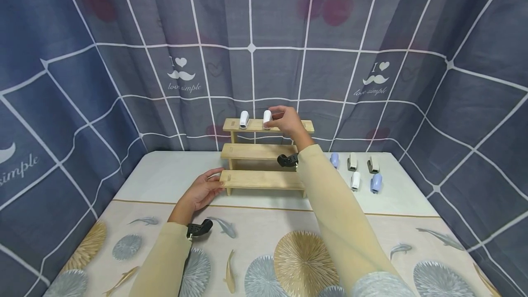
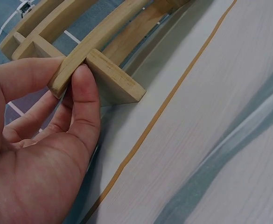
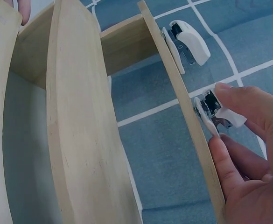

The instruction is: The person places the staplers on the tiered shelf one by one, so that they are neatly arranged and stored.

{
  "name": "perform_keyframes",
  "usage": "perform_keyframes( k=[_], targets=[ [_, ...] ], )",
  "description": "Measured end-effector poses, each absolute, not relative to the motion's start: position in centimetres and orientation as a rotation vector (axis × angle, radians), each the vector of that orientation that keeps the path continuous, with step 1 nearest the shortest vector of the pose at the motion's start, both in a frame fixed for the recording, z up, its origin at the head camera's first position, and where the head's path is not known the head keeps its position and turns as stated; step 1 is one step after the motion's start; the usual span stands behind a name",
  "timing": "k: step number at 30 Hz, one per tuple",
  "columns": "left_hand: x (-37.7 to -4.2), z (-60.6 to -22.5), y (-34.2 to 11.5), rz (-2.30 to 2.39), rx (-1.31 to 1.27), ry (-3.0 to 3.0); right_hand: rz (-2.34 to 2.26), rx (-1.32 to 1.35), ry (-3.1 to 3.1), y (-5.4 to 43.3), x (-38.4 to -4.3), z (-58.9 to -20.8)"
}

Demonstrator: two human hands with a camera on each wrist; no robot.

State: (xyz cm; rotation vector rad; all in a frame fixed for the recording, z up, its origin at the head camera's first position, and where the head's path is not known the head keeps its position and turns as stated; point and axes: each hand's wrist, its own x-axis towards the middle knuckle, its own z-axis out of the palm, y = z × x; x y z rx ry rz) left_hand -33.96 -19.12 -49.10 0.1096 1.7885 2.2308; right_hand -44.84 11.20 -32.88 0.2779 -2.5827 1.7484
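Note:
A three-tier wooden display rack (image 1: 260, 179) stands on the white part of the table. My right hand (image 1: 288, 122) is at its top tier, thumb and fingers gripping a small white stapler (image 3: 229, 116) that stands at that board. To the left of it, a second white stapler (image 1: 244, 119) stands on the same tier, apart from my fingers. My left hand (image 1: 205, 190) pinches the left end of the lowest board (image 2: 73, 67) between thumb and fingers. The middle tier (image 1: 255, 151) bears nothing that I can see; my right wrist hides part of its right end.
Right of the rack, several small staplers stand on the table: a blue one (image 1: 376, 183), a white one (image 1: 355, 181), beige ones (image 1: 373, 164) and another blue one (image 1: 334, 160) partly behind my sleeve. A blue checked curtain (image 1: 222, 72) closes off the back and sides.

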Motion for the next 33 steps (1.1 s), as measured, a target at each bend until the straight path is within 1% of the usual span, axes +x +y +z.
perform_keyframes(
  k=[16,25,33],
  targets=[
    [-34.1,-49.1,-19.3,2.243,0.128,1.742,1.708,0.341,-2.612,11.3,-44.9,-32.9],
    [-34.0,-49.1,-19.0,2.245,0.091,1.766,1.702,0.352,-2.586,11.6,-44.9,-33.6],
    [-33.9,-49.1,-19.1,2.245,0.086,1.765,1.711,0.391,-2.465,12.1,-43.8,-34.4]
  ],
)
